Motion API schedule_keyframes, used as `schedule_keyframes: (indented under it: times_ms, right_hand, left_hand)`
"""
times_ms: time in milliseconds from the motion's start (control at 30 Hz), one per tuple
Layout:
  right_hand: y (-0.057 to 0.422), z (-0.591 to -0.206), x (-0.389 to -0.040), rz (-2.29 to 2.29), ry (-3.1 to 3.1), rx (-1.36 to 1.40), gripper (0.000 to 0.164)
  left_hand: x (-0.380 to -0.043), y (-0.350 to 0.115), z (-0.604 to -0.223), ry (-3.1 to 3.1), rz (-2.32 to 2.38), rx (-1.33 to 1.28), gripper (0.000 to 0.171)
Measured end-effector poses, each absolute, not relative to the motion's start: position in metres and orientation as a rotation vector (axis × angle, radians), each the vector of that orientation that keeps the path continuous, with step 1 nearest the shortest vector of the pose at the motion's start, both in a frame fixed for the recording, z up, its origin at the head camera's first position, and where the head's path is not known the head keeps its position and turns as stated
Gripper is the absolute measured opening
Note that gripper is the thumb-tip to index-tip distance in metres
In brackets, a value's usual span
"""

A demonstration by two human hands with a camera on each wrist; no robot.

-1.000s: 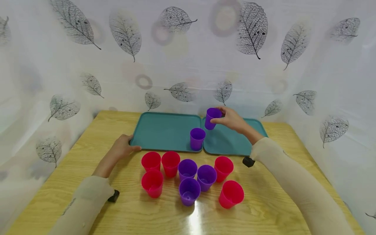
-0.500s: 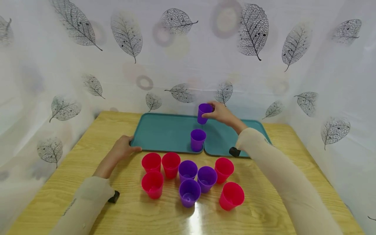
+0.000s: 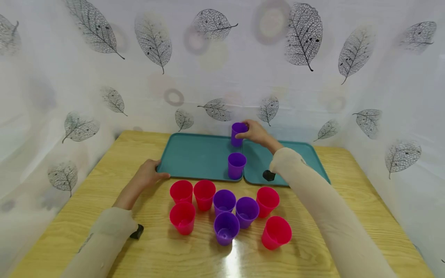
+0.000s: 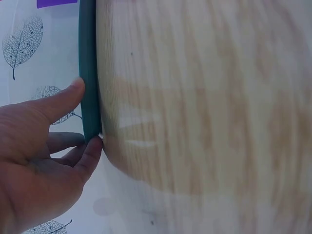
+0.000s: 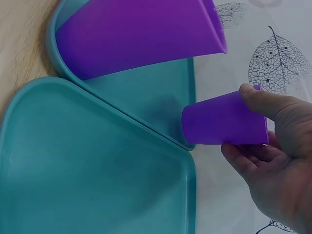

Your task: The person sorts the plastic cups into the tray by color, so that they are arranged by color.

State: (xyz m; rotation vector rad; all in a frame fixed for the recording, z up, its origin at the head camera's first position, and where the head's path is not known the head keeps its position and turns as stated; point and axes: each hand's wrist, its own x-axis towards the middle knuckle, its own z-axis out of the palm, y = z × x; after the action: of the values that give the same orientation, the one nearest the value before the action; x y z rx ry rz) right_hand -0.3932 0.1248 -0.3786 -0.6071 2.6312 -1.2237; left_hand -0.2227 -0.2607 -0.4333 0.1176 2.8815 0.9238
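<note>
My right hand [image 3: 256, 132] holds a purple cup [image 3: 237, 135] near its rim, thumb on one side and fingers on the other. In the right wrist view the upright cup's base is at the back corner of the left teal tray [image 3: 194, 156], close to the seam between the trays. Another purple cup [image 3: 236, 166] stands in that tray's front right corner. At the far end of the same tray, my left hand [image 3: 147, 173] grips the front left corner. The left wrist view has the thumb [image 4: 73, 92] against the tray's edge and the other fingers curled at its corner.
A second teal tray [image 3: 307, 154] adjoins on the right, partly under my right arm. In front of the trays stand several red cups [image 3: 182, 218] and three purple cups [image 3: 226, 228] on the wooden table [image 3: 153, 255]. A leaf-print curtain [image 3: 222, 58] hangs behind.
My right hand has carried the purple cup leftward, from above the right tray to the left tray's back right corner, and lowered it slightly. The left hand stays at its corner.
</note>
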Motion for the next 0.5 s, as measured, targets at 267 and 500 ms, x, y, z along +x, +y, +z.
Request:
schedule_keyframes:
  times_ms: [267,500]
  right_hand:
    - [0.116,-0.3808,-0.3942,-1.13,2.642,-0.613,0.075]
    - [0.1147,-0.3854,-0.3978,-1.119,2.655,-0.598,0.074]
  left_hand:
    - [-0.2219,-0.2614,-0.4333,2.869,0.938,0.112,0.075]
    - [-0.2223,-0.2603,-0.4317,2.87,0.938,0.101,0.076]
